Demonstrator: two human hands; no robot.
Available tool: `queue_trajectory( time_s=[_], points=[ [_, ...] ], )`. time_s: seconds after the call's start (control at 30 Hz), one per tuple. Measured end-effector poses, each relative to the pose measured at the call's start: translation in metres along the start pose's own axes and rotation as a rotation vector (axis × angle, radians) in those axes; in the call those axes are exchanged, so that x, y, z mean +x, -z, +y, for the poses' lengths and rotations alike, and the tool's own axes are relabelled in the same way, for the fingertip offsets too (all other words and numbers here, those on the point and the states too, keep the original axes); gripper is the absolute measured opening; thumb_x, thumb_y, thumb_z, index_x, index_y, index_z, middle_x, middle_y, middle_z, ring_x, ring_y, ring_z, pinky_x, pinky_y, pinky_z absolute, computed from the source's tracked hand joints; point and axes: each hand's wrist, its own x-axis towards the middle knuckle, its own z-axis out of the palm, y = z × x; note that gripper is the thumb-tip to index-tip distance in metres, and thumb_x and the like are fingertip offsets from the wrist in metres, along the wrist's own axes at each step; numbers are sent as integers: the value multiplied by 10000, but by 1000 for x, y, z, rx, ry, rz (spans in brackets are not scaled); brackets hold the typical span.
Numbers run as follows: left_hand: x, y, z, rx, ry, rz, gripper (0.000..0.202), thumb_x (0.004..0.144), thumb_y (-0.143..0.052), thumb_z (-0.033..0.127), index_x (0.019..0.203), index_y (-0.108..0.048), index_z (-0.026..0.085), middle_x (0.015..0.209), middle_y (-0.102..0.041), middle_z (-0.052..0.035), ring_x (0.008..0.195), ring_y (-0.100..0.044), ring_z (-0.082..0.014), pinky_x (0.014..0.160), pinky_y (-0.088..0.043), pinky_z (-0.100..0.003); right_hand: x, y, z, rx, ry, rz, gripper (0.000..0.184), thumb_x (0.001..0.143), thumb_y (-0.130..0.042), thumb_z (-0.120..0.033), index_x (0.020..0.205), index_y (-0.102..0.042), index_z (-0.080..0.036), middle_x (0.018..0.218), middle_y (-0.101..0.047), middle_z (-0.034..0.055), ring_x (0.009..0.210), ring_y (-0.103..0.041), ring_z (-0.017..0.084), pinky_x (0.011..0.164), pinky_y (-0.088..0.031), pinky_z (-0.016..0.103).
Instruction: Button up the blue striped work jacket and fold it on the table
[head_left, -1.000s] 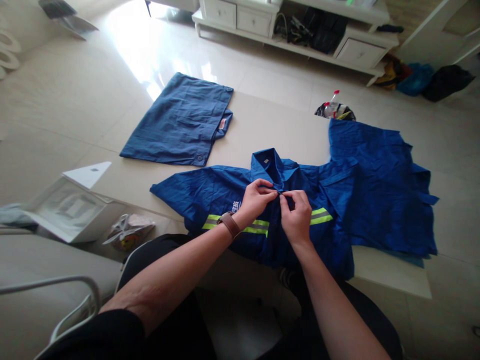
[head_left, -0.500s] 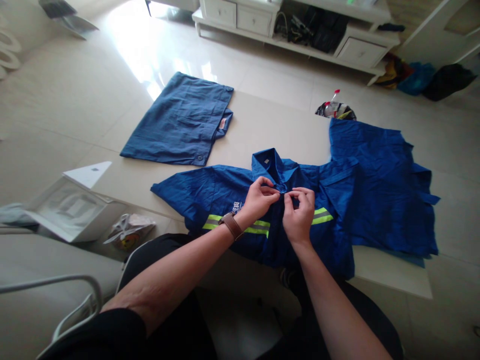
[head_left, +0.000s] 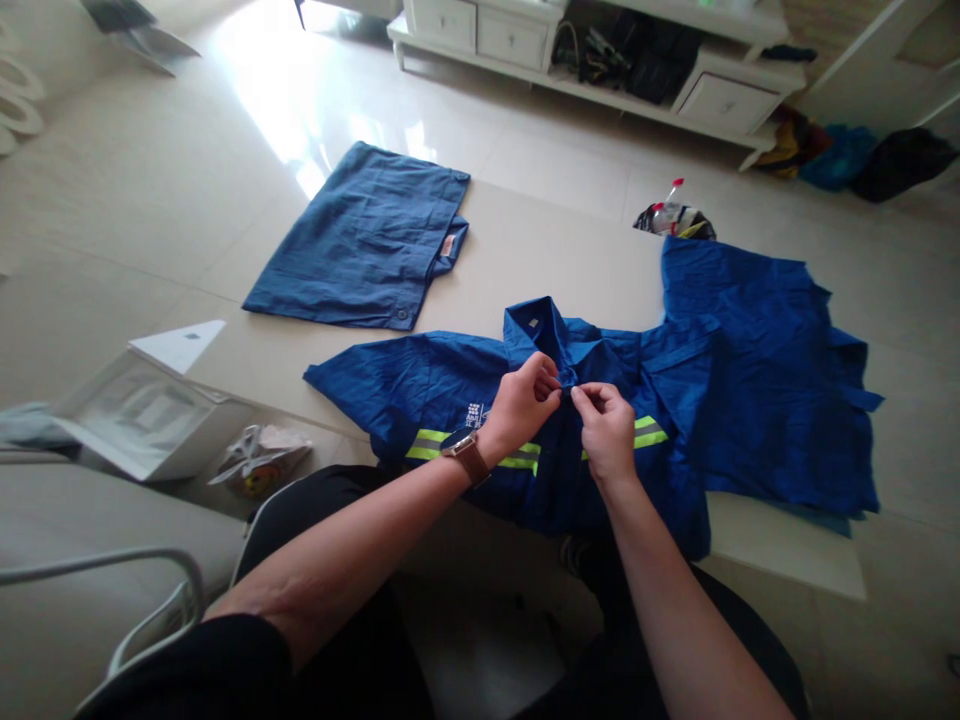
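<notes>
A blue work jacket [head_left: 442, 375] with yellow-and-grey reflective bands lies front up across the near side of the table, its collar pointing away from me. My left hand [head_left: 527, 400], with a watch on the wrist, pinches the jacket's front edge just below the collar. Close beside it, my right hand [head_left: 606, 425] grips the same front edge between thumb and fingers. The fingertips of both hands almost meet there; whether a button sits between them is too small to tell.
A folded blue-grey garment [head_left: 360, 240] lies at the table's far left. More blue clothing [head_left: 772, 380] is piled on the right. The pale table [head_left: 555, 240] has an open white box [head_left: 150, 420] by its left end and a bag with bottles [head_left: 675, 220] behind it.
My right hand's fingers have drawn in more tightly at the jacket front, and the hand has shifted slightly right. My left hand has turned a little, still at the same spot.
</notes>
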Motion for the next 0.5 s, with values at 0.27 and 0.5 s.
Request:
queue_trajectory(
  time_s=[0.27,0.5],
  points=[
    [0,1,-4,26,4,-23,258,769,-682,82,954,-554,207,766,-675,40,681,-648,-91,645,-505,-182,-4,1,-9,-28,-75,45,324,767,-771,-484,803,-633,-193,671,-636,-13,610,-566,164,601,-442,295],
    [6,9,6,167,-49,-32,171,816,-644,149,967,-580,198,758,-651,27,649,-603,-97,609,-472,-201,-3,-3,-11,36,-42,34,274,741,-759,-386,853,-584,-208,761,-625,-23,685,-593,165,666,-467,294]
  ],
)
